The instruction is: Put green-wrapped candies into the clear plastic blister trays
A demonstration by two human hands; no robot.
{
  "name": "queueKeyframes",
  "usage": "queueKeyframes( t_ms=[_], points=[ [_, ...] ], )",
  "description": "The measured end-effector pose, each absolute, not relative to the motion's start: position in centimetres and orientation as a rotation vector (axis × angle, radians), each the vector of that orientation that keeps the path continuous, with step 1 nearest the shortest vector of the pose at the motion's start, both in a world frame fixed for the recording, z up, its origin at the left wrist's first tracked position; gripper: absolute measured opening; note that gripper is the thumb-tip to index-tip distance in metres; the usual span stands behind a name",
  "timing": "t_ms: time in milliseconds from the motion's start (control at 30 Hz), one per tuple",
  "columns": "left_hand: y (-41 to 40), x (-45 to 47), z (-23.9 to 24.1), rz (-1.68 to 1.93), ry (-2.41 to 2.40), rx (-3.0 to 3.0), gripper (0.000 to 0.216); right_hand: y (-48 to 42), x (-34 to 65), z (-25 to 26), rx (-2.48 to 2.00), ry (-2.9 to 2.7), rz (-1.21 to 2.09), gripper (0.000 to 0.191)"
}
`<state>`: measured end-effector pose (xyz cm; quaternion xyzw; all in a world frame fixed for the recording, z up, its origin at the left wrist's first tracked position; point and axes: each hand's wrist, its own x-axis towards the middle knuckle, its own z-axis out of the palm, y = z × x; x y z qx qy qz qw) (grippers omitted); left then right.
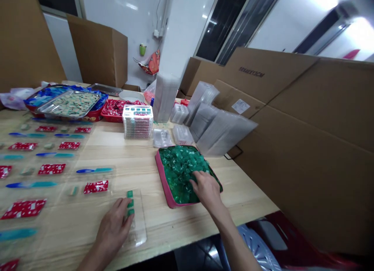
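Note:
My left hand (113,226) rests with bent fingers on the left side of a clear plastic tray (140,214). Its thumb and index finger close around small green squares (130,203) lined up along the tray's upper part. On the right, my right hand (206,187) reaches into a pink box (165,181) heaped with shiny green wrapped pieces (182,168). Its thumb and forefinger are apart, with the tips at the pile. Anything under the fingers is hidden.
Clear trays with red packets (96,187) and blue brushes (94,170) cover the table's left. Behind stand stacked filled trays (138,122), clear plastic trays (223,132), a metal tray of small pieces (70,103) and a red basket (112,117). A large cardboard box (306,146) borders the right.

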<state>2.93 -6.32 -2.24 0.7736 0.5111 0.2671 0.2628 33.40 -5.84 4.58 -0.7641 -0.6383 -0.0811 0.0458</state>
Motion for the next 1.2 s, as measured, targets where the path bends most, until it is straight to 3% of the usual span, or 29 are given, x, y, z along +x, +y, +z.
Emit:
queueKeyframes(
  t_ms=[200, 433, 533, 733, 933, 1200],
  points=[
    [-6.4, 2.6, -1.3, 0.872, 1.368, 2.021, 0.018, -6.4, 33.5, 3.2, -2.137, -1.821, -0.142, 0.019],
    [-7.3, 4.4, 1.6, 1.016, 1.221, 1.667, 0.012, -8.1, 27.6, 4.0, -1.441, -1.276, 1.044, 0.018],
    [-7.2, 5.4, 2.3, 0.968, 1.082, 1.389, 0.018, -8.5, 23.7, 3.6, -1.293, -1.220, 1.300, 0.020],
    [-7.2, 4.7, 1.8, 0.914, 1.043, 1.140, 0.010, -8.3, 20.2, 2.1, -1.217, -1.243, 1.398, 0.020],
    [-6.1, 3.7, 2.7, 0.912, 1.001, 0.851, 0.018, -7.0, 19.5, 2.2, -1.154, -1.137, 1.591, 0.025],
    [-5.7, 2.9, 0.6, 0.877, 1.121, 1.026, 0.009, -6.6, 18.7, 0.4, -1.164, -1.125, 1.683, 0.017]
  ],
)
